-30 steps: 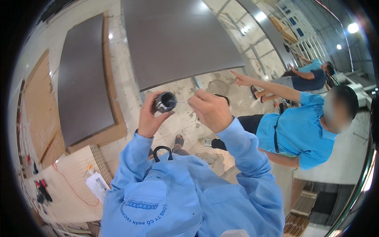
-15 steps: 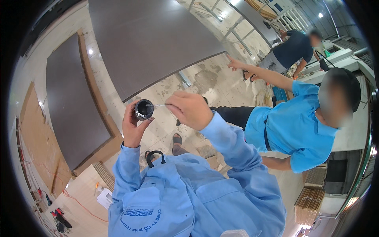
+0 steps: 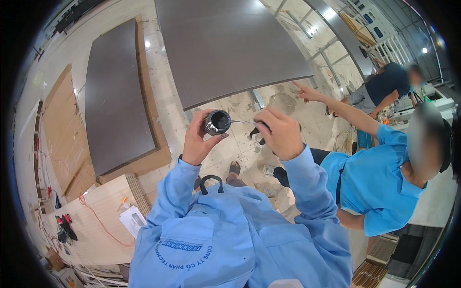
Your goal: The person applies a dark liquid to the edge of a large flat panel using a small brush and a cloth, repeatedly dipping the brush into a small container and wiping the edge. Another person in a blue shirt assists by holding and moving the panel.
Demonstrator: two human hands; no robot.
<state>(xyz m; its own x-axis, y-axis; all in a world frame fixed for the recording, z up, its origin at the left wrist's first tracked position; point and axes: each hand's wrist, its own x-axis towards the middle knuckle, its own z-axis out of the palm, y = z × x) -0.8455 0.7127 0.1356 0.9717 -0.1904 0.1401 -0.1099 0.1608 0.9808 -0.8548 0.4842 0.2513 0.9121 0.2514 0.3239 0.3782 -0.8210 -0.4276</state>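
Observation:
My left hand (image 3: 198, 140) is wrapped around a small dark jar (image 3: 211, 126), its open mouth tilted toward me and dark inside. Dark smudges mark the thumb of that hand. In my right hand (image 3: 281, 133), closed fingers pinch a thin stick (image 3: 244, 122), light along its shaft. The stick's left end reaches the jar's rim; whether its tip lies inside is hard to make out. Both hands are raised in front of my chest, just short of a large dark grey panel (image 3: 230, 53).
A co-worker in a light blue shirt (image 3: 379, 182) stands at right, one arm pointing at the panel's corner. Farther back, another person (image 3: 384, 91) bends over. At left lie a second dark panel (image 3: 120, 96), cardboard (image 3: 67, 129) and a pale board stack (image 3: 101, 225) with tools.
The view has shifted, so the scene sits farther right. My right hand has drawn slightly away from the jar, and more of the stick shows between them.

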